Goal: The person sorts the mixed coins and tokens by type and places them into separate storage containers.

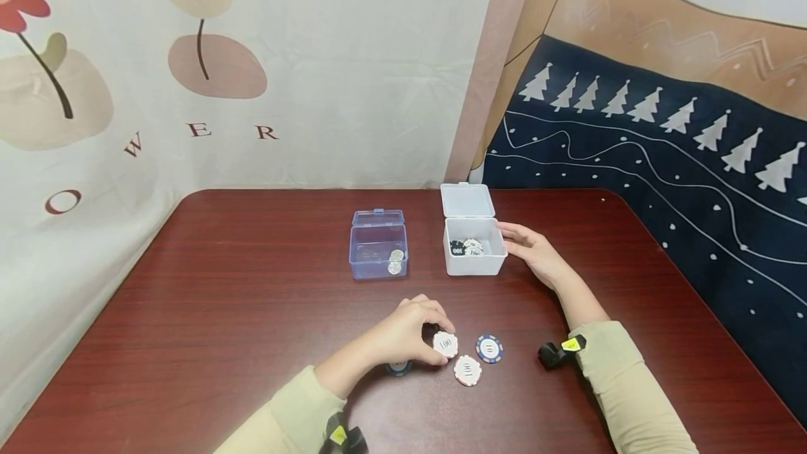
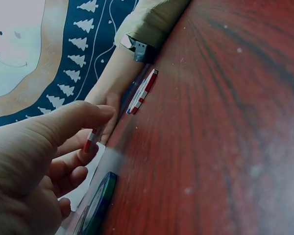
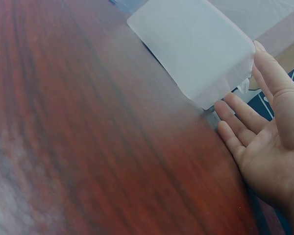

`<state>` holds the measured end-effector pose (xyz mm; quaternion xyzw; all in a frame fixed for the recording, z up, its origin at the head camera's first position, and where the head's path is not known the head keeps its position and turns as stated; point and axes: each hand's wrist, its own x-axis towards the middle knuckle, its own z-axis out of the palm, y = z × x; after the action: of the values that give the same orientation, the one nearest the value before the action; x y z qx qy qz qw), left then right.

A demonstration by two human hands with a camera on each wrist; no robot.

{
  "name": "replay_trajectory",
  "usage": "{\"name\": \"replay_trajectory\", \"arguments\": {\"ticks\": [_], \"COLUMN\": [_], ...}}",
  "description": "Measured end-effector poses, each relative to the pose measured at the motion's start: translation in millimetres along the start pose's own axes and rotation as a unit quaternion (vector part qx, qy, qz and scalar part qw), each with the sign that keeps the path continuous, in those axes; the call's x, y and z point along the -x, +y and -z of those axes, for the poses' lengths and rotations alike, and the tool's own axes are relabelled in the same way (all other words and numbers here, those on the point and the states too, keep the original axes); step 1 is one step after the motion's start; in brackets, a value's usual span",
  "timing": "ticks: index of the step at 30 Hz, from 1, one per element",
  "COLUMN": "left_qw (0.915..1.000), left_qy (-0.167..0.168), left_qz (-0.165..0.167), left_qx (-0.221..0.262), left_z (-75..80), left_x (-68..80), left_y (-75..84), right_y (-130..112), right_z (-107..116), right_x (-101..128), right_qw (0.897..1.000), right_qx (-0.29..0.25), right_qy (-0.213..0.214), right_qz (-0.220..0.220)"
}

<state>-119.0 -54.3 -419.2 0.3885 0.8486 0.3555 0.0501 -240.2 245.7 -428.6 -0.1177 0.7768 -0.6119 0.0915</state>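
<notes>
My left hand point(image 1: 406, 333) pinches a white poker chip point(image 1: 445, 345) marked 100 between thumb and fingers; its red-and-white edge shows in the left wrist view. Just beyond that chip lie another white poker chip point(image 1: 467, 370) and a blue-edged poker chip point(image 1: 489, 348). A dark-edged chip point(image 1: 398, 369) is partly hidden beneath the left hand. With fingers extended, my right hand point(image 1: 534, 256) rests against the right side of an open white plastic box point(image 1: 474, 267). Inside that box are a black chip point(image 1: 457, 248) and white-and-black chips point(image 1: 473, 247).
Left of the white box stands an open blue translucent box point(image 1: 368, 271) with pale round pieces point(image 1: 395, 262) inside. Both stand on a dark red wooden table point(image 1: 252, 286). Behind it hang a white printed cloth point(image 1: 353, 90) and a navy tree-patterned cloth point(image 1: 605, 139).
</notes>
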Motion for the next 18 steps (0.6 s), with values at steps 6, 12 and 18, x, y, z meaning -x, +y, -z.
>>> {"name": "replay_trajectory", "arguments": {"ticks": [6, 12, 18], "left_qw": [0.9998, 0.9994, 0.9979], "left_qy": [0.017, 0.033, 0.059], "left_qz": [0.007, 0.005, 0.015], "left_qx": [0.010, 0.013, 0.024], "left_z": [0.1, 0.6, 2.6], "left_x": [-3.9, -10.0, -18.4], "left_y": [4.1, 6.4, 10.6], "right_y": [2, 2, 3], "right_z": [0, 0, 0], "right_x": [0, 0, 0], "right_qw": [1.000, 1.000, 1.000], "right_qx": [0.004, 0.010, 0.011], "right_qy": [0.002, 0.004, 0.004], "right_qz": [0.004, 0.009, 0.010]}}
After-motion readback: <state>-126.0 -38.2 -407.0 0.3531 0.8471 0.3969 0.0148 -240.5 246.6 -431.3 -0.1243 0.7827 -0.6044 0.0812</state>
